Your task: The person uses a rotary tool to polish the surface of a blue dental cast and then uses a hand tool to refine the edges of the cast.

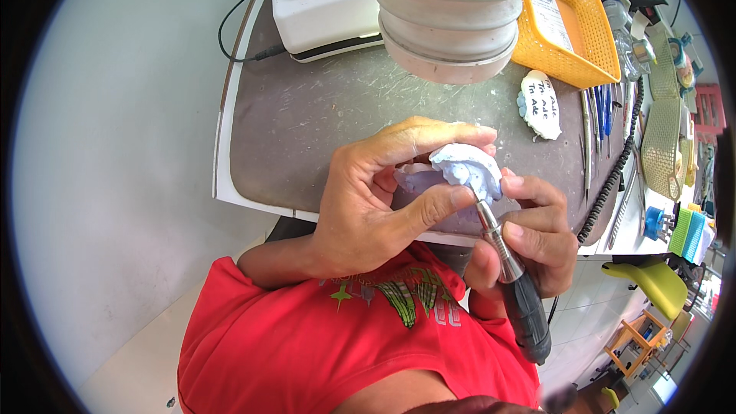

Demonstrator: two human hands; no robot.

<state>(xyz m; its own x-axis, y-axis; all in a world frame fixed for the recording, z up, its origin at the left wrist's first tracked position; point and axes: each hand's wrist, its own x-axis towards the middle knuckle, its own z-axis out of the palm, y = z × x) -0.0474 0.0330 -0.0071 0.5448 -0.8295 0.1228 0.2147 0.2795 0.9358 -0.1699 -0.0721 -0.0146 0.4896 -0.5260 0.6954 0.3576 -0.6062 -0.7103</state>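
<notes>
My left hand [356,203] is closed around a pale blue and white dental cast [468,165], with the thumb along its near side and the fingers over its far edge. In my right hand [544,241] is a rotary handpiece [525,310] with a metal nose and black grip. Its tip meets the near side of the cast, beside my left thumb; the bur itself is hard to make out. Some right fingertips rest close to the cast's right edge. Another whitish dental cast [546,107] with handwriting lies on the bench mat beyond my hands.
A ribbed grey suction hose [448,19] hangs over the grey bench mat [295,123]. At the back left stands a white machine [322,0] with a black cable. A yellow basket [586,69], slim hand tools [588,146] and a coiled black cord [616,176] occupy the right side.
</notes>
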